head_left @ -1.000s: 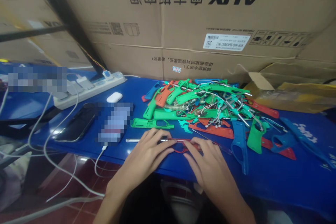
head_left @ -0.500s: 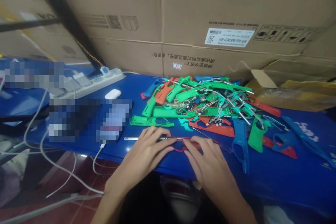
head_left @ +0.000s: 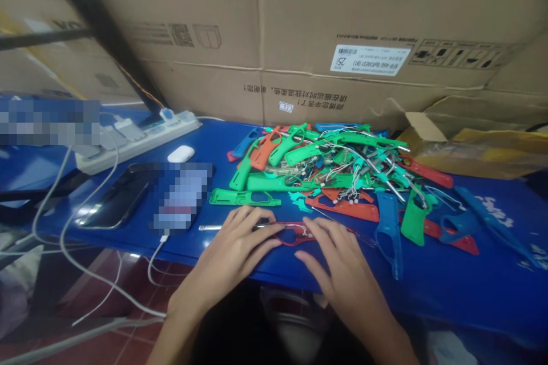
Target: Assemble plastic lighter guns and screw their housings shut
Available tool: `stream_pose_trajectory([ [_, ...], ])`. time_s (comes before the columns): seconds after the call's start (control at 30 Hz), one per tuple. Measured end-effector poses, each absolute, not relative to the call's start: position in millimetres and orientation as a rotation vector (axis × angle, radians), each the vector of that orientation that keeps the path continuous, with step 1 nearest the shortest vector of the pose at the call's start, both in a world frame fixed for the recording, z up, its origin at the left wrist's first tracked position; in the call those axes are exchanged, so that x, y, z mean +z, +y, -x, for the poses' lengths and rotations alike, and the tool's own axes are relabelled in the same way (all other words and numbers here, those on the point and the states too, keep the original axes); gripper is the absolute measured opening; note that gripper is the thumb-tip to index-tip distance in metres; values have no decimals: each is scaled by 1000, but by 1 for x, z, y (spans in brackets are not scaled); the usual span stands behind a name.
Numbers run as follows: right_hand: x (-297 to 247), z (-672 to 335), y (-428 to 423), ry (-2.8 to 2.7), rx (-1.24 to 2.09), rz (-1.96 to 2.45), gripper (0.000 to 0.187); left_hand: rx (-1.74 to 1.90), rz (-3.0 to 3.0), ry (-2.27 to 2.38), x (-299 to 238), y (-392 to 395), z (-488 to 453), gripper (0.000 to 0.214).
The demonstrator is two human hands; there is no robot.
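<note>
The red casing (head_left: pixel 295 225) looks plastic, the tube (head_left: pixel 209 228) shiny metal, the carton (head_left: pixel 295 17) matt cardboard.

The casing (head_left: pixel 286 225) is showing deep red against white wires (head_left: pixel 303 230); the rod (head_left: pixel 214 228) is gleaming silver with dark marks near its end. The pile (head_left: pixel 314 183) is mixing green, orange, red, blue and teal. The tabletop (head_left: pixel 466 279) is showing blue with white markings. The carton (head_left: pixel 240 17) is showing brown under black print, its label (head_left: pixel 371 61) white. The earbud case (head_left: pixel 180 154) is looking white, the left phone (head_left: pixel 117 197) black.
</note>
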State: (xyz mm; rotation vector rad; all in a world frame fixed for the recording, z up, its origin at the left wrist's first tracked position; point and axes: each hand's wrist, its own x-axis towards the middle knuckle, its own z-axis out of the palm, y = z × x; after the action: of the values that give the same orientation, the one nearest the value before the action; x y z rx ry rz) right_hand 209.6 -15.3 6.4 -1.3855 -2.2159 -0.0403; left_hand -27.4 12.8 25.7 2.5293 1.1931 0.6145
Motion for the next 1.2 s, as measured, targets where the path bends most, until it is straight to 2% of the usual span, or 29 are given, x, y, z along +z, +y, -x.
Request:
stream_pose_trajectory([
  [0.17,5,-215,-20,-1937,150,1415,33,632,-2487,1204,25,12,28,24],
  [0.53,3,-211,-16,-2138,157,1393,29,692,-2537,1187,30,24,18,10],
  [0.77,-1,-212,-15,-2163,269,1416,29,624,-2597,1269,34,29,7,10],
  [1.2,3,-217,-15,-2128,414,1408,26,747,-2487,1280,20,27,7,11],
])
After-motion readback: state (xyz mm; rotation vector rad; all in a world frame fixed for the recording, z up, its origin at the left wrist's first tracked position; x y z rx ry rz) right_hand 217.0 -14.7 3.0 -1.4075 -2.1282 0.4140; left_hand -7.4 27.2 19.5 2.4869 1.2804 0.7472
